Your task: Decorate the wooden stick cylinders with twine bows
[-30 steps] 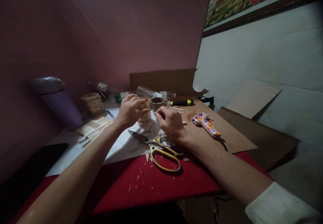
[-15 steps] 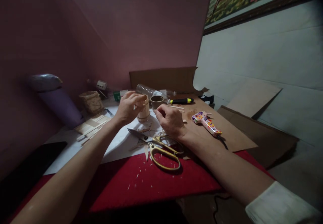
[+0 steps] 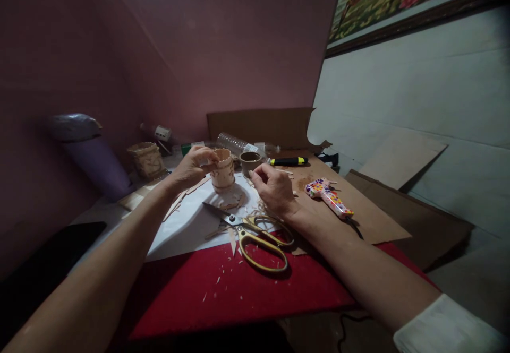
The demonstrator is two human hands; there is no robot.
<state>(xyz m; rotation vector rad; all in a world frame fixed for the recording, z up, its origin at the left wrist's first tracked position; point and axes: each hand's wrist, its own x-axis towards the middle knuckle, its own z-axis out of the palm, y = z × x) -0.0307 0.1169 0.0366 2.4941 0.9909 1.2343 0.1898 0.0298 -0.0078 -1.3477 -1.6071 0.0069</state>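
Note:
My left hand (image 3: pixel 190 167) grips a small cup made of wooden sticks (image 3: pixel 223 170) by its left side and rim, holding it just above the white paper (image 3: pixel 187 225). My right hand (image 3: pixel 274 188) rests on the table to the right of the cup, fingers curled, thumb and forefinger pinched together; whether anything is between them I cannot make out. Gold-handled scissors (image 3: pixel 255 233) lie in front of my right wrist among wood shavings.
A flowered glue gun (image 3: pixel 327 196) lies on brown cardboard (image 3: pixel 370 217) at the right. A small brown pot (image 3: pixel 250 161), a black-and-yellow cutter (image 3: pixel 287 161), a plastic bottle (image 3: pixel 233 143), a woven basket (image 3: pixel 145 159), a purple bin (image 3: pixel 90 154) and flat wooden sticks (image 3: pixel 135 199) stand around. Red cloth (image 3: pixel 239 289) covers the near table.
My left hand has turned and lifted the stick cup slightly, uncovering more of it. My right hand has barely shifted. The view has drifted a little.

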